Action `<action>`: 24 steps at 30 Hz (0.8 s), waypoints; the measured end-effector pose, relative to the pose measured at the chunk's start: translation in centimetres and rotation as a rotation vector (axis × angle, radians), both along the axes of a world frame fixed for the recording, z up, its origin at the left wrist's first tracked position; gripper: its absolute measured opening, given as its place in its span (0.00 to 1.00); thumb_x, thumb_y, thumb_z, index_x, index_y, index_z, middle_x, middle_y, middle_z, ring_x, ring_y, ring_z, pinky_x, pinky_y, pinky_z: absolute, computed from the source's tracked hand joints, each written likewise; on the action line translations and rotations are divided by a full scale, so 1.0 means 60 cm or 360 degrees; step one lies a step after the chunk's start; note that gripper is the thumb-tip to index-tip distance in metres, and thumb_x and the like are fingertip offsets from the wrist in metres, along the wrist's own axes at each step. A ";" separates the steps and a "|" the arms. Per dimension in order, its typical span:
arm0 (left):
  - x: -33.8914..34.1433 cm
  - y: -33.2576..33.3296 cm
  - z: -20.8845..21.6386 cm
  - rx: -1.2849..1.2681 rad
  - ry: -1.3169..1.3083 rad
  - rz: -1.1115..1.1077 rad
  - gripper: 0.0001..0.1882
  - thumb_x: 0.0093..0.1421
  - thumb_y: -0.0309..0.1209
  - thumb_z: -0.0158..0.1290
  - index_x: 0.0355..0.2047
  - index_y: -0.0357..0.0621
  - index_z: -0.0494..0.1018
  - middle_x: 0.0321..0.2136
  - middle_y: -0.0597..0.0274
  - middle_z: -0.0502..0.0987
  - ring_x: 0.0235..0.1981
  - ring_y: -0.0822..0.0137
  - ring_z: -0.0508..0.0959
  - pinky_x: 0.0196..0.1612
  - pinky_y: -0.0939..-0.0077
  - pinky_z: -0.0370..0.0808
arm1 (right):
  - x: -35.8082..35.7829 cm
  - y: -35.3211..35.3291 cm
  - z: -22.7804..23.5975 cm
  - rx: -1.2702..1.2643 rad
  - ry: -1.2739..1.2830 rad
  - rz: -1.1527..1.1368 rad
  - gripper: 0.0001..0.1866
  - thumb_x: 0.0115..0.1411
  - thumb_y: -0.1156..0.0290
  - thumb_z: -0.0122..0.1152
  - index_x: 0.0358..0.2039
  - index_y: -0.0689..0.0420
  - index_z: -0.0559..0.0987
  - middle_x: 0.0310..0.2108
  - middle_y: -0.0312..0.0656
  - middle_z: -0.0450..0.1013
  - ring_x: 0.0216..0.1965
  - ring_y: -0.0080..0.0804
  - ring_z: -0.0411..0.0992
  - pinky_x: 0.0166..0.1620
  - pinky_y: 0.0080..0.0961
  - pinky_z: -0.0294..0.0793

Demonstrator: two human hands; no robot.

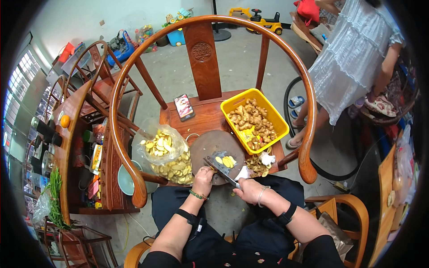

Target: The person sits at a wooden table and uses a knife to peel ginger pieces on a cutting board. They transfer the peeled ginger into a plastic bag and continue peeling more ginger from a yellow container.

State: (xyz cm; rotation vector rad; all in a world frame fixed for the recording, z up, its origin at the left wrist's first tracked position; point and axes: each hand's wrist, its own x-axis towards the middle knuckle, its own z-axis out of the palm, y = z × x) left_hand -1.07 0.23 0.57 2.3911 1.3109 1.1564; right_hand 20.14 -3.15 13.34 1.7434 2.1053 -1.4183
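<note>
- We see the right hand [247,190] wrapped around the handle of a knife [223,172]. Its fingers are closed tight on it.
- The blade slants up and to the left, over the near part of a round chopping board [206,145].
- We see the left hand [204,177] at the near left edge of the board, close to the blade. Its fingers are curled in. We cannot tell if a bit of ginger is tucked under them.
- A few yellow ginger slices [228,161] lie flat on the board, just past the blade. They are near the left fingers, up and to the right, and we see a gap between.
- To the left of the board, we see a big heap of cut ginger [173,169], with a clear bag [157,149] of more slices on top of it.
- Farther away, on the right, a yellow tub [283,123] holds lumpy brown ginger roots [250,119], well apart from both hands.
- Between the tub and the right hand, we see a pile of brown scraps [255,168].
- A phone [184,107] lies on the wooden chair seat [210,114], past the board.
</note>
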 end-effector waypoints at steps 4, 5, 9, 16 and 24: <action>-0.002 -0.003 -0.002 -0.0011 0.0008 0.0003 0.12 0.42 0.15 0.52 0.30 0.36 0.76 0.30 0.53 0.76 0.36 0.52 0.77 0.42 0.64 0.76 | -0.007 0.007 -0.009 0.0031 -0.0020 0.0030 0.18 0.61 0.62 0.56 0.37 0.69 0.72 0.35 0.63 0.75 0.41 0.58 0.74 0.45 0.43 0.73; -0.004 -0.003 -0.002 -0.0011 0.0007 -0.0002 0.12 0.42 0.15 0.52 0.30 0.36 0.76 0.30 0.53 0.77 0.36 0.52 0.77 0.43 0.64 0.76 | -0.011 0.011 -0.010 0.0039 -0.0025 0.0036 0.18 0.61 0.62 0.56 0.36 0.69 0.72 0.34 0.62 0.75 0.40 0.58 0.75 0.45 0.43 0.73; -0.011 -0.002 -0.005 -0.0033 0.0008 -0.0044 0.14 0.41 0.15 0.53 0.31 0.37 0.76 0.32 0.52 0.77 0.38 0.52 0.77 0.44 0.64 0.75 | -0.023 0.023 -0.032 0.0048 -0.0050 0.0071 0.19 0.61 0.62 0.56 0.37 0.70 0.73 0.33 0.63 0.75 0.39 0.57 0.75 0.44 0.43 0.74; -0.007 0.001 -0.015 0.0026 0.0020 -0.0077 0.14 0.41 0.19 0.55 0.32 0.39 0.75 0.34 0.50 0.77 0.40 0.49 0.77 0.45 0.59 0.75 | -0.064 0.061 -0.134 0.0276 0.0209 0.0032 0.20 0.58 0.59 0.56 0.37 0.66 0.78 0.35 0.61 0.76 0.39 0.56 0.76 0.43 0.43 0.75; 0.029 0.015 -0.007 -0.0014 -0.0021 0.0164 0.08 0.43 0.15 0.58 0.25 0.39 0.72 0.28 0.51 0.76 0.32 0.49 0.75 0.38 0.59 0.73 | -0.052 0.055 -0.167 0.0437 0.0273 -0.0298 0.21 0.60 0.58 0.58 0.42 0.66 0.73 0.36 0.63 0.75 0.39 0.58 0.75 0.44 0.45 0.73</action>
